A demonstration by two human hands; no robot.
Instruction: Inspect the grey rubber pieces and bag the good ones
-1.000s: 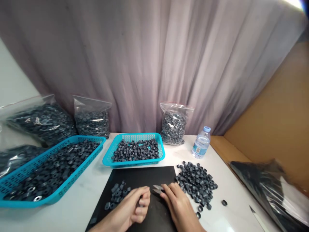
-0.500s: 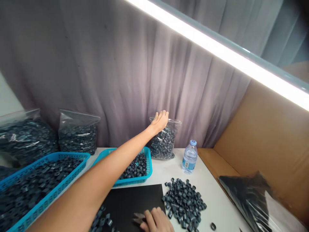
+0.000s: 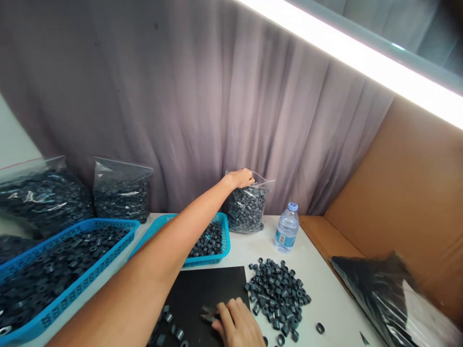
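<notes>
Bag (image 3: 247, 210) at 12 o'clock could be tipped if tugged by left hand (image 3: 242, 178), grip hidden; right hand (image 3: 239, 324) is clamped around pliers (image 3: 208, 314)

Clear zip bag (image 3: 248, 214): upright, mouth parted, filled with small dark grey pieces (image 3: 243, 205). Metal-tipped pliers (image 3: 209, 313): over black mat (image 3: 217, 282), tips pointing left, handles hidden.

At the right hand (image 3: 239, 325), the pliers (image 3: 209, 313) are grey, the mat (image 3: 211, 284) black, the rings (image 3: 277, 294) beside it dark blue-grey. Behind the left hand (image 3: 243, 178), the curtain (image 3: 198, 96) is purple-grey. Left of both hands, the baskets (image 3: 82, 285) are latticed turquoise; to the hands' right, the bottle cap (image 3: 292, 207) is blue.
</notes>
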